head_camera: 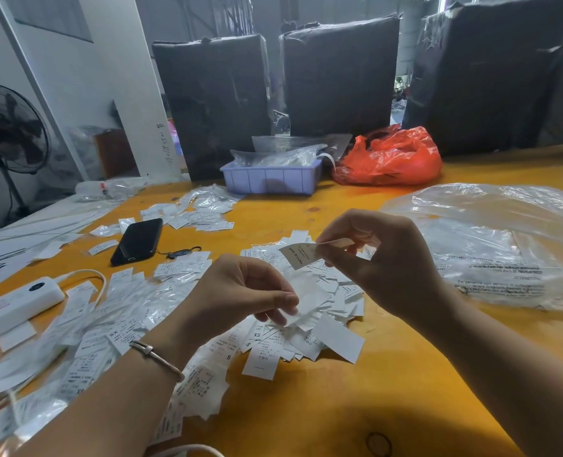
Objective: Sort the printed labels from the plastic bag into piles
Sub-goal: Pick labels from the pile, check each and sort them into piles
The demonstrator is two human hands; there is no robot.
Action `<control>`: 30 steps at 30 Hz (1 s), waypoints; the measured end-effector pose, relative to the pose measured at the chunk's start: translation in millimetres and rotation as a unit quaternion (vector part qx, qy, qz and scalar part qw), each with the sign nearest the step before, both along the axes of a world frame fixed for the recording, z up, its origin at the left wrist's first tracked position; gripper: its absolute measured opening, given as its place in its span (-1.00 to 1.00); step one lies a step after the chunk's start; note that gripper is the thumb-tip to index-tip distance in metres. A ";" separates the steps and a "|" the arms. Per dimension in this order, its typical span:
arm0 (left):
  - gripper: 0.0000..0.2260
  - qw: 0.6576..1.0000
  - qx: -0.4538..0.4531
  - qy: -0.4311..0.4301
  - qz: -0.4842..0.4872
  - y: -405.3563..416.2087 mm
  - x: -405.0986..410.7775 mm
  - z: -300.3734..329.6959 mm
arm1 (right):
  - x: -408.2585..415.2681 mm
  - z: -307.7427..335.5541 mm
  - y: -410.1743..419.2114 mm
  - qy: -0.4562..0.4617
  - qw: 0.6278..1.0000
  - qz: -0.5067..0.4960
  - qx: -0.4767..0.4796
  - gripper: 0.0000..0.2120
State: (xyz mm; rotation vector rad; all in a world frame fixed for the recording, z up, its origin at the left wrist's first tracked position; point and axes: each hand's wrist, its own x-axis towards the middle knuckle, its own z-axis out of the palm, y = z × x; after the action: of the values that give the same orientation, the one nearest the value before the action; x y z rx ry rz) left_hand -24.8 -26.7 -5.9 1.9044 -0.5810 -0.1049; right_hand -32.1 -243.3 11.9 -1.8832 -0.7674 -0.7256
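A: Surface?

B: Yellow-orange wooden table (355, 407), worn. Behind it, three tall bundles wrapped in black plastic (339, 77), a white wall, a standing fan (9, 130) far left. Warehouse-like room.

A: On the table?

B: Lilac plastic tray (271, 181) at the back, red bag (392, 158) beside it. Black phone (138, 240), white power strip (16, 306). Large clear plastic bag (504, 245) at right, lines of small print on it (too blurred to read, possibly a warning text).

A: Labels?

B: White printed labels in a loose pile (306, 324) at centre, directly under the hands; more are scattered left (108, 324) and toward the tray. "XS" and "S" readable on several.

A: Hands?

B: Right hand (382, 262) pinches one label (301, 255) between thumb and forefinger, raised above the pile; "MADE IN CHINA" reads on it. Left hand (240, 291), bracelet (156, 359) at the wrist, fingers curled, pinching a blank-faced white slip (309, 303) just over the pile.
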 end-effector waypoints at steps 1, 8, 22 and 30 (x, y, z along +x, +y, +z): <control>-0.86 1.000 0.000 0.002 -0.001 -0.2 -0.2 -0.2 | 0.0 -0.1 0.3 0.002 1.000 0.001 0.001 -0.88; -0.85 1.000 0.000 -0.005 0.004 0.4 0.7 -0.3 | 0.8 -1.1 -0.5 -0.031 0.999 -0.015 -0.040 -0.88; -0.84 1.000 0.007 -0.010 -0.003 0.3 3.0 -2.2 | 3.7 -0.3 -7.2 0.029 0.998 0.037 -0.047 -0.76; -0.80 1.000 0.023 -0.001 -0.017 -1.8 2.3 -2.2 | 7.2 -3.6 -8.7 0.064 0.994 0.054 -0.069 -0.78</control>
State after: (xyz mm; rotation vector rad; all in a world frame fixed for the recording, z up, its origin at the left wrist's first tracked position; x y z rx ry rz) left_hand -22.4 -28.4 -8.1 1.9401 -0.6182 -0.1397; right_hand -24.9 -252.0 8.3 -1.9734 -0.8484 -0.4889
